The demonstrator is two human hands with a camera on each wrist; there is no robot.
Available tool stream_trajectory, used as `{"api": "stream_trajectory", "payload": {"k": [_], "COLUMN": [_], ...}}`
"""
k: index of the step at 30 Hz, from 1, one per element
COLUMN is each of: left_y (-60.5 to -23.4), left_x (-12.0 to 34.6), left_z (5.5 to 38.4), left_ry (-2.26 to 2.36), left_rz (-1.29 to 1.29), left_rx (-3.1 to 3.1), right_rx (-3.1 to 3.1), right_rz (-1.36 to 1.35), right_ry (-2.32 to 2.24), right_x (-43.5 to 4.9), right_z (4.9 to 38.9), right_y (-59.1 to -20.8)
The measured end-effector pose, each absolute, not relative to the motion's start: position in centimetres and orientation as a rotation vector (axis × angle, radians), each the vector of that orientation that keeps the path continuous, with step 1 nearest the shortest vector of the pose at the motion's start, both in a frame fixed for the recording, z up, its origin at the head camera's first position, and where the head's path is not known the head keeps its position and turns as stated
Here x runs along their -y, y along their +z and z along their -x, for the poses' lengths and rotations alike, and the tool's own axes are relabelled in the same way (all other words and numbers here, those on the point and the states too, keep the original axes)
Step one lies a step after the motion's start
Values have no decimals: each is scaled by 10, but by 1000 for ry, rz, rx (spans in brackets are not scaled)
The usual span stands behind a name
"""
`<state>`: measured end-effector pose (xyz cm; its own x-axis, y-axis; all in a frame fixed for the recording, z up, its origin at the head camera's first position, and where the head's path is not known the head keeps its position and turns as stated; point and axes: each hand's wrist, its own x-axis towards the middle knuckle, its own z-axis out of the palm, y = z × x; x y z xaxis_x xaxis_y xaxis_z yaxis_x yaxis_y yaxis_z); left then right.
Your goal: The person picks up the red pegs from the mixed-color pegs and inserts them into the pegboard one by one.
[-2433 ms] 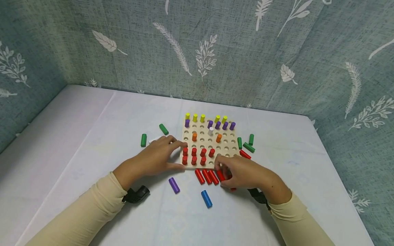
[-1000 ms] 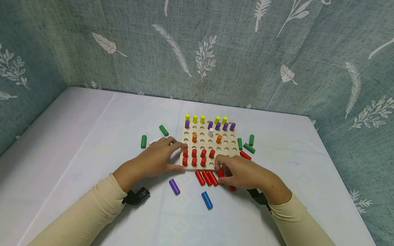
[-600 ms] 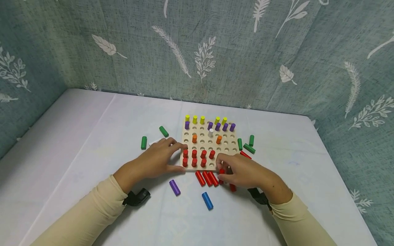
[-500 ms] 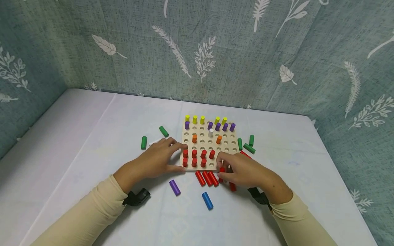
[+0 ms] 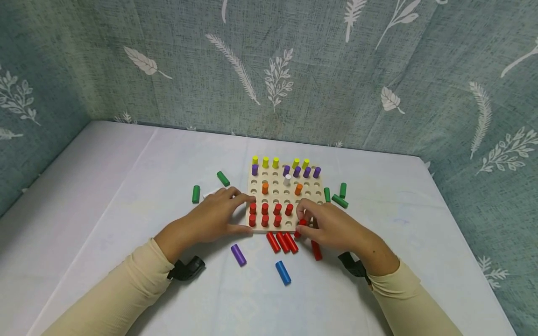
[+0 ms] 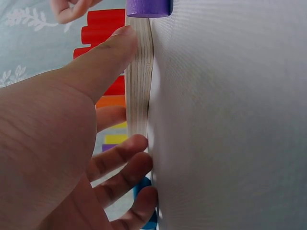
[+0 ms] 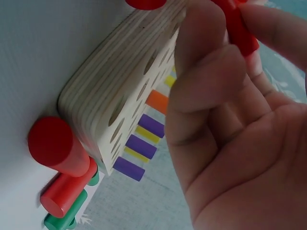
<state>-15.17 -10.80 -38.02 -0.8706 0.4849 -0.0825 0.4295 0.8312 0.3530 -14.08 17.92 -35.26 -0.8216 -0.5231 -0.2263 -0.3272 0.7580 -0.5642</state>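
Note:
A pale wooden peg board (image 5: 271, 229) lies on the table. Several red pegs (image 5: 265, 209) stand in its two front rows. The left hand (image 5: 216, 214) rests at the board's left edge, with its thumb by the front corner and the index fingertip over the rim. In the left wrist view the thumb (image 6: 112, 45) presses the layered side. The right hand (image 5: 334, 226) pinches a tilted red peg (image 7: 240, 28) between thumb and fingers, over the front edge of the board. Part of the front right corner is hidden under this hand.
Loose red pegs (image 5: 283, 242) lie in front of the board, with a purple peg (image 5: 238, 255) and a blue peg (image 5: 283, 273) nearer. Green pegs (image 5: 339, 201) lie on both sides. Yellow pegs (image 5: 265, 162), purple, orange and white ones stand further back on the board.
The right hand has taken up a red peg from the table in front of the board and moved it forward to the front edge, tilting it. The left hand has stayed in place.

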Motion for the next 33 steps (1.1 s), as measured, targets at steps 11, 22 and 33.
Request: {"api": "stream_trajectory", "payload": {"k": [11, 22, 33], "left_y": [-380, -381, -382], "left_x": [108, 108, 108], "left_z": [153, 153, 154], "left_ry": [501, 504, 500], "left_rz": [-715, -716, -711], "left_rx": [-2836, -2837, -2837], "right_rx": [-2666, -2705, -2721], "right_rz": [679, 694, 703], "right_ry": [-794, -790, -721], "right_x": [-178, -177, -174], "right_z": [142, 143, 143], "right_y": [-354, -356, -359]}}
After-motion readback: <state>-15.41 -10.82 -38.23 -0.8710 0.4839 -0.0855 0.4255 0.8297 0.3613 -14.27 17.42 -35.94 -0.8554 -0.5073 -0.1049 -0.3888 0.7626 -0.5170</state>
